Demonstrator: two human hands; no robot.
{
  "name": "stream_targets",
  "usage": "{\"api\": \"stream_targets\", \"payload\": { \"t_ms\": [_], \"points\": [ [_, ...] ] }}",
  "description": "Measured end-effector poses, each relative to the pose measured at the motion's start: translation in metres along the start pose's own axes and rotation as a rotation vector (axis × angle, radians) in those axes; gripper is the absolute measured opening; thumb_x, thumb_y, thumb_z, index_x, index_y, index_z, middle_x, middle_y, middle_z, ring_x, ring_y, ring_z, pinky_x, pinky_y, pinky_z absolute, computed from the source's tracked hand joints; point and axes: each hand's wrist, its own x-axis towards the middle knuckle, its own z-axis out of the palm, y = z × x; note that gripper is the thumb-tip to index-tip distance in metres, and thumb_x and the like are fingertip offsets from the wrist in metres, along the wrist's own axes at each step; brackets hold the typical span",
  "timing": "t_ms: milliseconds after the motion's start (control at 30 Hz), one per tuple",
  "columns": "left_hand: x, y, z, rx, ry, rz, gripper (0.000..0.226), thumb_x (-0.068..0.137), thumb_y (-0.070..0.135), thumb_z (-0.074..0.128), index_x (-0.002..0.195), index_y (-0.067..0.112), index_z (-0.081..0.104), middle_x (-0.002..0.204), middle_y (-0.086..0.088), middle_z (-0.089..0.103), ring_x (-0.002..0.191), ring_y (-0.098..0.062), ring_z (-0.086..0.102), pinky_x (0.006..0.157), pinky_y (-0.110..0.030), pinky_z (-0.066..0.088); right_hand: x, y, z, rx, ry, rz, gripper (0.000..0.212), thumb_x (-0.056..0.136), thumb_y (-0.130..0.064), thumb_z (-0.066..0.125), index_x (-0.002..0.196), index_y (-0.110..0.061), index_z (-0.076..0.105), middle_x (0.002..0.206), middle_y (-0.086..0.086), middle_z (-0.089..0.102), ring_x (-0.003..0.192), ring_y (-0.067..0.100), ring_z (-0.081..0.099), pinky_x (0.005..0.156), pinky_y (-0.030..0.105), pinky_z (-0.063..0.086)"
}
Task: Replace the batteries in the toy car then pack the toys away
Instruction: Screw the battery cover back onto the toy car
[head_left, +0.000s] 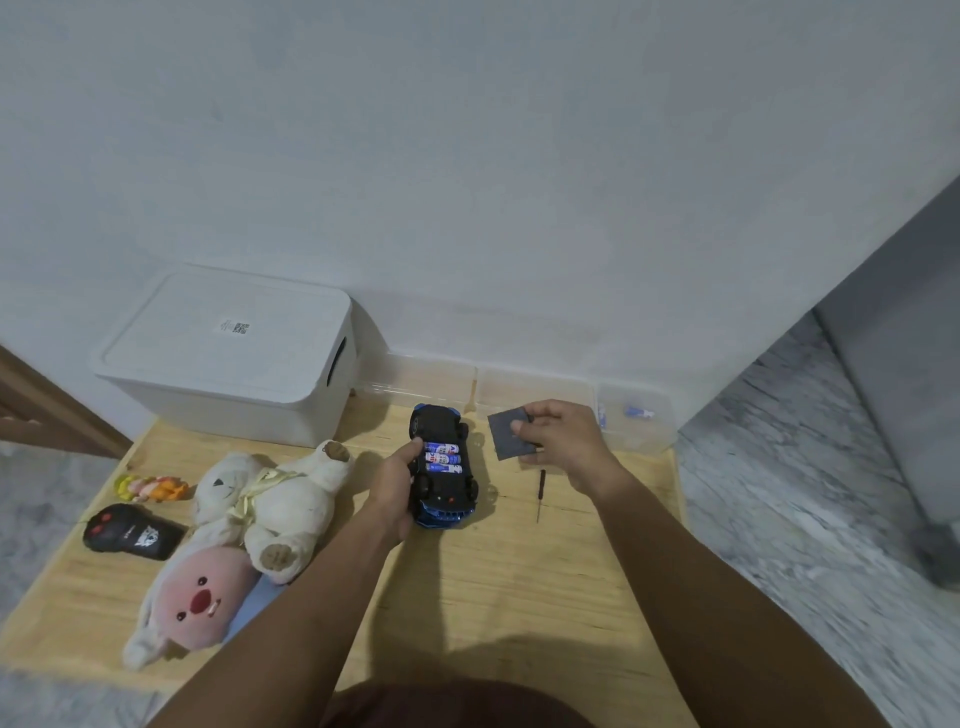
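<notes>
A person's left hand (397, 480) curls round the left flank of an upturned blue toy car (442, 466), thumb near its three exposed batteries (443, 458). To the car's right, the right hand (563, 436) pinches a dark grey battery cover (511, 434) between thumb and fingers, held off the wood. The car's long axis runs away from the person towards the wall; which end is the front cannot be told. It rests on a pale wooden table (493, 582) (a small screwdriver (541, 493) lies right of the car), beneath a plain white wall (467, 156).
</notes>
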Motion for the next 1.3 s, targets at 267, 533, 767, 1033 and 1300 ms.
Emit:
{"api": "stream_targets", "payload": {
  "t_ms": [267,533,767,1033,1300],
  "points": [
    [-0.007,0.008,0.010,-0.007,-0.100,0.034,0.042,0.100,0.035,0.043,0.119,0.004,0.063,0.102,-0.017,0.072,0.084,-0.032,0.069,0.070,-0.038,0.055,-0.008,-0.018,0.013,-0.055,-0.044,-0.045,0.020,0.086,-0.005,0.069,0.104,-0.010,0.063,0.095,0.021,0.069,0.083,0.032,0.071,0.062,0.039,0.061],
    [-0.009,0.012,0.013,0.033,-0.124,0.053,0.043,0.099,0.037,0.044,0.120,0.005,0.063,0.101,-0.016,0.073,0.082,-0.030,0.071,0.068,-0.036,0.055,-0.019,-0.041,0.029,-0.167,-0.111,-0.065,0.014,0.086,-0.016,0.066,0.090,-0.003,0.070,0.077,0.017,0.073,0.066,0.029,0.073,0.065,0.042,0.061],
    [-0.014,0.014,0.013,0.052,-0.131,0.062,0.044,0.099,0.037,0.043,0.121,0.005,0.064,0.107,-0.018,0.071,0.086,-0.033,0.069,0.073,-0.039,0.056,-0.015,-0.043,0.029,-0.413,-0.169,-0.136,0.009,0.088,-0.019,0.068,0.091,-0.010,0.070,0.075,0.008,0.072,0.064,0.016,0.070,0.058,0.026,0.055],
    [-0.015,0.016,0.016,0.040,-0.196,0.066,0.042,0.100,0.034,0.041,0.118,0.005,0.065,0.105,-0.017,0.072,0.086,-0.033,0.069,0.080,-0.042,0.055,-0.006,-0.042,0.034,-0.728,-0.133,-0.311,0.019,0.090,-0.033,0.063,0.078,-0.019,0.068,0.085,0.002,0.068,0.084,0.019,0.063,0.077,0.032,0.050],
    [-0.015,0.018,0.018,0.042,-0.193,0.070,0.043,0.100,0.034,0.043,0.124,0.005,0.062,0.123,-0.019,0.066,0.100,-0.035,0.066,0.084,-0.043,0.054,-0.006,-0.044,0.038,-0.751,-0.149,-0.304,0.022,0.091,-0.031,0.062,0.074,-0.019,0.065,0.071,-0.013,0.056,0.074,0.011,0.055,0.070,0.024,0.039]
  ]
}}
